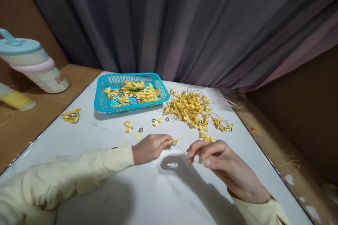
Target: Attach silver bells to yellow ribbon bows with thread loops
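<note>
My left hand (153, 147) is closed on a small yellow bow (176, 141), with silver beads just beside its fingertips. From there a thin cord (182, 149) runs to my right hand (211, 154), whose fingers are pinched on it. Behind my hands lies a heap of yellow bows (190, 109) with silver beads and looped cords. A loose bow (128, 127) and a silver bead (141, 129) rest on the white table (105, 204) beyond my left hand.
A blue basket (99, 103) with more bows stands at the back. One bow bundle (72, 115) lies at the left. A tumbler (39, 65) and a yellow container (18, 99) are far left; a grey curtain (148, 21) hangs behind.
</note>
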Action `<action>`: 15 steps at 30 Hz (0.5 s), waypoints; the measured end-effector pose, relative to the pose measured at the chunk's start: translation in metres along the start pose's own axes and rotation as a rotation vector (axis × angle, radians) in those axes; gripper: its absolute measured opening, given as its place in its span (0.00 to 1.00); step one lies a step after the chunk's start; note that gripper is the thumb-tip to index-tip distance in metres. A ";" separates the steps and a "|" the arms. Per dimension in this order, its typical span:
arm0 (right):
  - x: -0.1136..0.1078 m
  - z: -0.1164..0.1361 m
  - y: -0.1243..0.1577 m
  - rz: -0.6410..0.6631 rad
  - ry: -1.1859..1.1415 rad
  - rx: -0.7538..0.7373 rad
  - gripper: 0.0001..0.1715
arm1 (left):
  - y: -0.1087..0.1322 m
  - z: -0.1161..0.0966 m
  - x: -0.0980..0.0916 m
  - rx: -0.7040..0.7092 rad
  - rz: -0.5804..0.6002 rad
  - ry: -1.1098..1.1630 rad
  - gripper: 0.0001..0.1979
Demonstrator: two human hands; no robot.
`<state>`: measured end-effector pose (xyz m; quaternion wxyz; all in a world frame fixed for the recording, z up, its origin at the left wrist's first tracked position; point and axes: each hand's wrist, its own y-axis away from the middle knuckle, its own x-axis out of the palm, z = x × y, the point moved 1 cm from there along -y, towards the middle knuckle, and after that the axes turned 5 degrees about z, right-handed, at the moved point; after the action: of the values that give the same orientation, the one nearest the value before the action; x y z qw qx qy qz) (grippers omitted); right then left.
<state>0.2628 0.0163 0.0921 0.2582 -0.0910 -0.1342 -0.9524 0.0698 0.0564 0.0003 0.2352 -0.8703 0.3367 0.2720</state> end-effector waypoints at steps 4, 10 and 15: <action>0.002 -0.012 0.000 0.010 -0.027 0.061 0.07 | -0.003 0.001 -0.003 -0.090 -0.102 0.077 0.12; -0.005 -0.032 -0.010 -0.033 -0.045 0.082 0.10 | -0.009 0.003 -0.003 -0.268 -0.168 0.393 0.10; -0.007 -0.045 -0.018 -0.063 -0.207 0.158 0.11 | -0.011 -0.002 -0.004 -0.354 -0.120 0.627 0.12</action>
<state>0.2547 0.0210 0.0441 0.2192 -0.1640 -0.2374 -0.9320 0.0760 0.0641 0.0065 -0.0184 -0.9568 0.2885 0.0317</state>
